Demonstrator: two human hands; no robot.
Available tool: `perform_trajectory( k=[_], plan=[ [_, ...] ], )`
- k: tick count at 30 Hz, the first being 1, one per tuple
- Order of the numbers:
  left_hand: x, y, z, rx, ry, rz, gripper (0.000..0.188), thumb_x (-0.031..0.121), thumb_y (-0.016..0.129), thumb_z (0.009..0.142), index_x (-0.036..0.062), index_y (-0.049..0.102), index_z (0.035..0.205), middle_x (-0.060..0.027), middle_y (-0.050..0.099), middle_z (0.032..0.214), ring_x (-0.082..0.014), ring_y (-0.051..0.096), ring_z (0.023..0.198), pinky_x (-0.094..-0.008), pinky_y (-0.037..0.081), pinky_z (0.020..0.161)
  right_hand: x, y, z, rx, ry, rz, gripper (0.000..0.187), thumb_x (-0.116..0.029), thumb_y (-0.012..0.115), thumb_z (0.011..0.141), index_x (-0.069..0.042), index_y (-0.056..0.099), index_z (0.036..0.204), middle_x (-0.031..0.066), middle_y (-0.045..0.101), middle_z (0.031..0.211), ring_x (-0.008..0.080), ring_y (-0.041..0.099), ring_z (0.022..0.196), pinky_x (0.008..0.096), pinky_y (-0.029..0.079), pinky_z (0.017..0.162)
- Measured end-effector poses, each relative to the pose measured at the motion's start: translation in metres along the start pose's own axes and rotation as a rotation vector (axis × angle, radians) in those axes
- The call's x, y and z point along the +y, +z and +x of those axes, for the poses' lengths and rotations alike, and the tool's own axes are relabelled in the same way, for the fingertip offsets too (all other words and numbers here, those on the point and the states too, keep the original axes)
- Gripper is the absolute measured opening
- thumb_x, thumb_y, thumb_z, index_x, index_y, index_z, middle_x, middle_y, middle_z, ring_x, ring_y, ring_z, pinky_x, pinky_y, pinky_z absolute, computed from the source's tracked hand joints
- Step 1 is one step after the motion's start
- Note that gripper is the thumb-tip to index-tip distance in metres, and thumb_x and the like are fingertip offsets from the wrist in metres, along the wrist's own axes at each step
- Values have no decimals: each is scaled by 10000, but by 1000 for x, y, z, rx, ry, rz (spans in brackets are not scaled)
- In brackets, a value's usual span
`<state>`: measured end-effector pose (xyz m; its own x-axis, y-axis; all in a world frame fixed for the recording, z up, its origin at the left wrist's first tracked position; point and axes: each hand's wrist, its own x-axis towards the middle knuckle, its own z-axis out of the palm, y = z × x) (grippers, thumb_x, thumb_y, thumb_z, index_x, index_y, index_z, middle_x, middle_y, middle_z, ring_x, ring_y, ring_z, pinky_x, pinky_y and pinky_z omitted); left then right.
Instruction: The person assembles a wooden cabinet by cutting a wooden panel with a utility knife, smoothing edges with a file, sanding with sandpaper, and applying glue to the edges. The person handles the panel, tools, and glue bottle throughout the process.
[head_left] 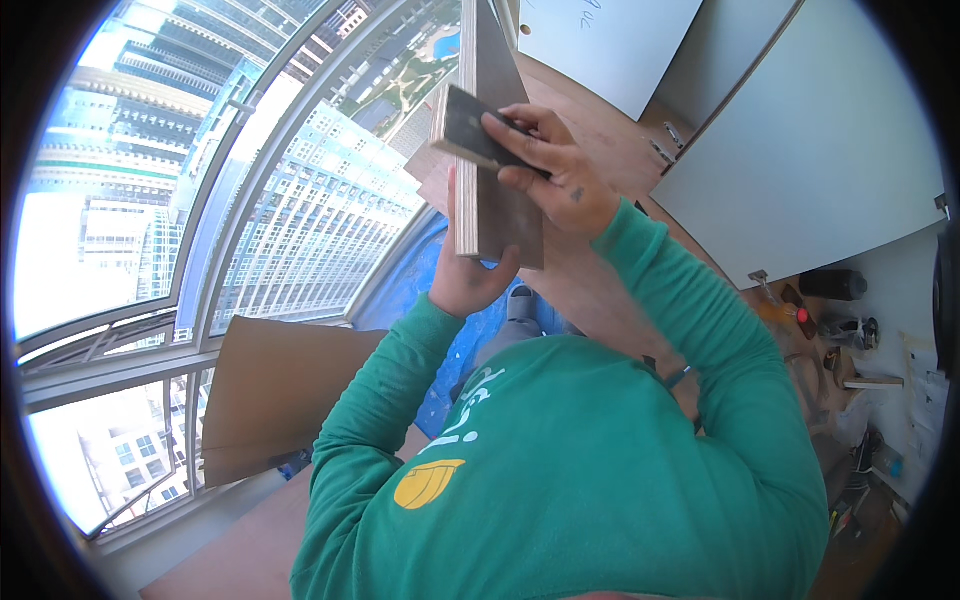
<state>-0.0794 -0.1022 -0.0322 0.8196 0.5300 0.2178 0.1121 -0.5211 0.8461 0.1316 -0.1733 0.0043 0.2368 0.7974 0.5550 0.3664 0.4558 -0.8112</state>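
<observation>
A long plywood board (512, 222) with a layered pale edge stands away from me, its near end in front of my chest. My left hand (472, 282) is closed around that near end from below, with the thumb on the right face and a finger up along the left side. My right hand (562, 172) grips a small dark-faced wooden block (470, 122), fingers on top and thumb underneath. The block lies crosswise over the board's edge, seemingly touching it. Its own edge shows pale layers. The board's far end runs out of view at the top.
Tall windows (200, 230) line the left side. A curved brown cardboard sheet (280, 400) leans below them. Blue plastic sheeting (440, 385) covers floor by my foot. Large white panels (810, 170) with metal hinges stand at the right. Tools and a dark cylinder (834, 285) lie at lower right.
</observation>
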Motion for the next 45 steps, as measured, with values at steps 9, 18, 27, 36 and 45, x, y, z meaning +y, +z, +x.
perform_trajectory(
  k=[9, 18, 27, 36, 45],
  plan=[
    [10, -9, 3, -41, 168, 228, 573, 72, 830, 869, 24, 587, 1387, -154, 689, 1301, -250, 691, 1225, -409, 577, 1011, -23, 7, -42, -40, -207, -39, 645, -26, 828, 866, -215, 694, 1468, 119, 539, 1455, 332, 533, 1310, 427, 519, 1098],
    [3, -11, 2, -119, 6, 98, 413, 95, 816, 867, 32, 691, 1255, -155, 732, 1177, -283, 739, 1067, -428, 598, 900, -24, 9, -55, -151, -257, -19, 652, -38, 815, 888, -234, 670, 1493, 129, 514, 1470, 337, 523, 1344, 431, 498, 1132],
    [12, -6, 2, -137, -63, 61, 425, 79, 767, 885, 24, 675, 1296, -158, 709, 1283, -315, 702, 1194, -450, 565, 1008, -17, 7, -53, -85, -224, -14, 703, -98, 858, 862, -276, 656, 1511, 124, 540, 1452, 349, 538, 1328, 462, 469, 1141],
    [10, -2, -3, 15, -151, 49, 443, 60, 763, 891, 4, 657, 1318, -166, 696, 1300, -273, 697, 1192, -413, 558, 1017, 34, 1, 14, 102, -126, -105, 642, -165, 822, 900, -283, 655, 1509, 110, 550, 1445, 344, 530, 1336, 450, 461, 1145],
    [-4, -8, -15, 32, -170, 113, 447, 91, 777, 887, -7, 667, 1309, -174, 702, 1253, -308, 689, 1146, -416, 549, 995, 31, -3, 35, 55, -223, -207, 585, -214, 805, 936, -332, 664, 1492, 114, 568, 1445, 344, 567, 1290, 458, 483, 1126]
  ],
)
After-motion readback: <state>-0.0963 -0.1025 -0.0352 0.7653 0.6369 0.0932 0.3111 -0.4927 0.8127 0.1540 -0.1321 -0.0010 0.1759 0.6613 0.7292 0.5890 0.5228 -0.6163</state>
